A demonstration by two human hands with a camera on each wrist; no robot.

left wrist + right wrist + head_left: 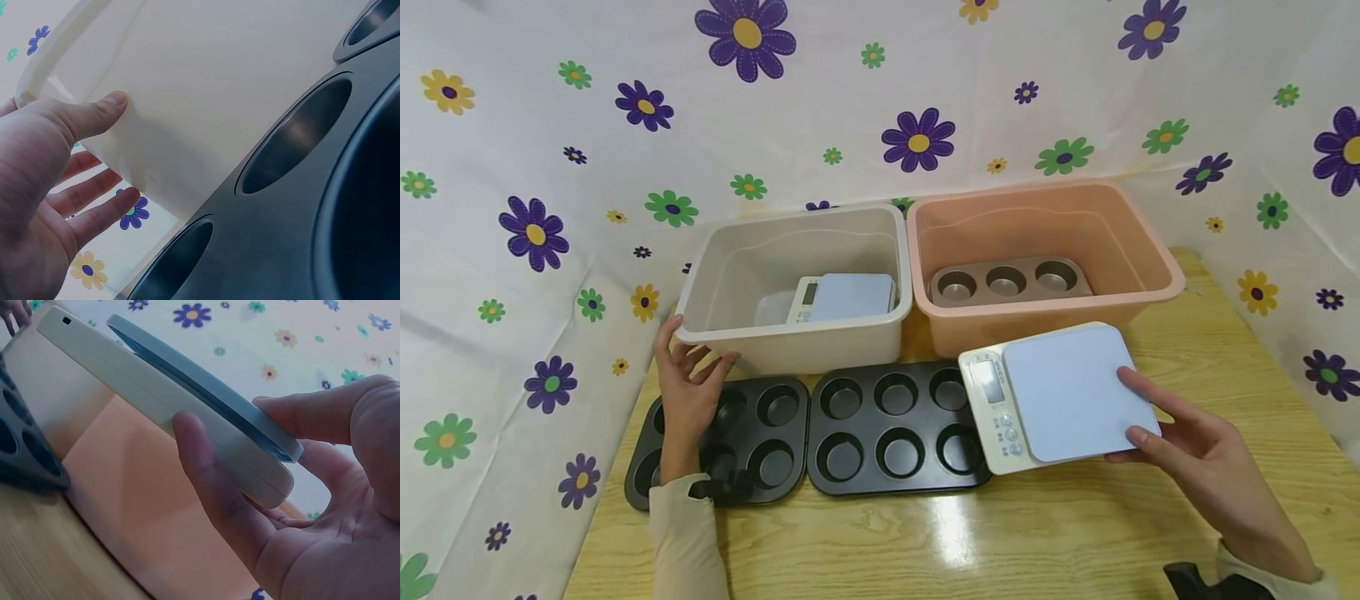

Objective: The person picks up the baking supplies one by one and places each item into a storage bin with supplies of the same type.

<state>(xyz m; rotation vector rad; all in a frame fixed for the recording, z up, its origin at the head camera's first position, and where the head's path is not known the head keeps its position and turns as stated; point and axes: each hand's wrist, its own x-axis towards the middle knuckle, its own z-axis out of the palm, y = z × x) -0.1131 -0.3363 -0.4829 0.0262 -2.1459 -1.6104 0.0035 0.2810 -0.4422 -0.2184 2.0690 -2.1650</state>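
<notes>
My right hand (1213,467) grips the right end of a kitchen scale (1075,392) with a pale blue platform. The scale is held tilted above the table, in front of the peach bin (1030,329). In the right wrist view, its side edge sits between the thumb and fingers (200,450). My left hand (692,392) holds the front left corner of the cream bin (805,346). The left wrist view shows the thumb (103,115) against the bin's wall and the other fingers round the side. A second kitchen scale (853,296) lies inside the cream bin.
Two black muffin tins (887,454) stand side by side before the bins, partly under my left hand and the held scale. A brown muffin tin (1007,283) lies in the peach bin. A flowered cloth (835,100) rises behind the wooden table (1000,542).
</notes>
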